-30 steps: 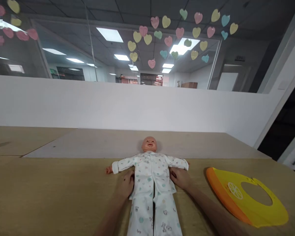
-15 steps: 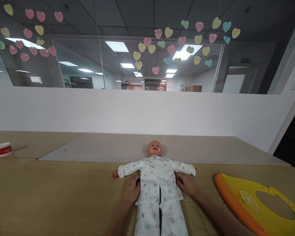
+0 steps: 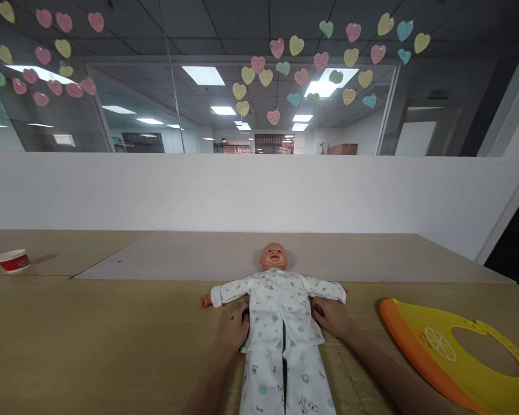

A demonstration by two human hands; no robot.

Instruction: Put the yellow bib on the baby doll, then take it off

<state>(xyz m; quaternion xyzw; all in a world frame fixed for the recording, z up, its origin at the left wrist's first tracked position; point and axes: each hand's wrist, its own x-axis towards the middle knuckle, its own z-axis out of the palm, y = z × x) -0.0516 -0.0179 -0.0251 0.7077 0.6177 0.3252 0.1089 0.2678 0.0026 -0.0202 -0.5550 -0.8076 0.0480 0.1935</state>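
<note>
A baby doll (image 3: 273, 256) lies on its back with its arms spread and its head away from me. It wears a white patterned shirt (image 3: 277, 305) and matching trousers (image 3: 263, 380); a dark gap runs between the trouser legs. My left hand (image 3: 234, 327) rests on the table against the left side of the shirt, its fingers curled in. On the other side, below the doll's sleeve, my right hand (image 3: 330, 316) lies loosely closed beside the shirt. Neither hand shows anything held, though the fingertips are partly hidden.
A yellow and orange silicone bib (image 3: 415, 328) lies at the right, near my right forearm. Far left stands a red and white paper cup (image 3: 12, 262). Behind the brown table (image 3: 112, 346) rises a low white wall (image 3: 199, 193) topped by glass with heart-shaped notes.
The view has shifted slightly, so the doll, cup and bib sit a little higher and further right. Both hands keep their places beside the doll.
</note>
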